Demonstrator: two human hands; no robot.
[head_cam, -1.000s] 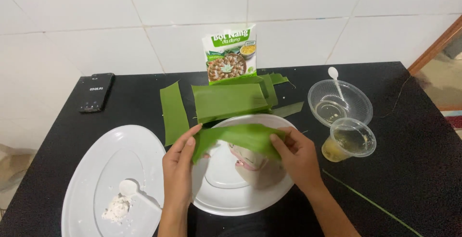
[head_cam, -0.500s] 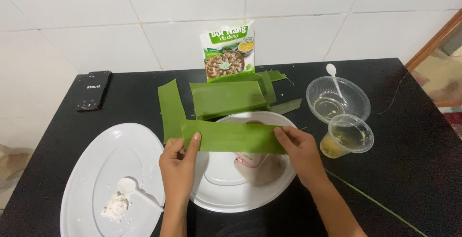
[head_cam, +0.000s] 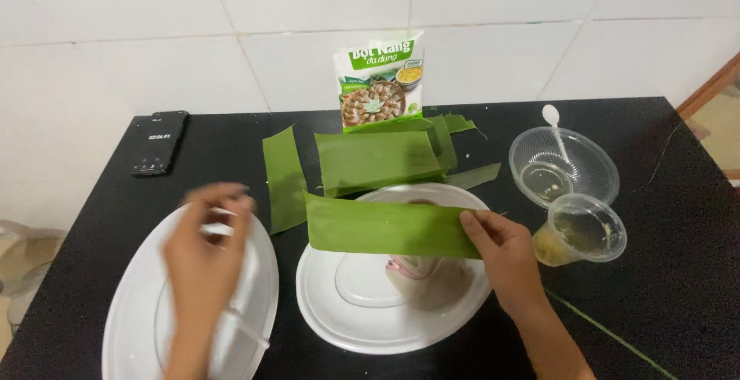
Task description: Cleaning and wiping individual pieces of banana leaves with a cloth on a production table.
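White wall tiles back a black bench [head_cam: 678, 272]; you look down on it from above.

Far left: a dark phone [head_cam: 159, 142] lies flat near the wall, well apart from the work. An oval white plate [head_cam: 131, 318] sits at the near left. Your left hand [head_cam: 202, 260] hovers over it, motion-blurred, fingers curled loosely; you cannot tell whether it has hold of anything.

Centre: a round white plate [head_cam: 370, 326] with a pale lump on it, partly hidden. Across its far rim lies the leaf strip [head_cam: 385, 228], long axis left to right, free end pointing at your left hand, which is apart from it. Your right hand [head_cam: 505, 260] is the nearer one: it pinches the strip's right end, thumb on top.

Behind: a stack of cut leaves [head_cam: 378, 160], a packet [head_cam: 379, 79] propped against the wall.

Right: a clear bowl [head_cam: 566, 166] with a white spoon, and a clear cup [head_cam: 580, 230] of yellowish liquid just beside your right hand.
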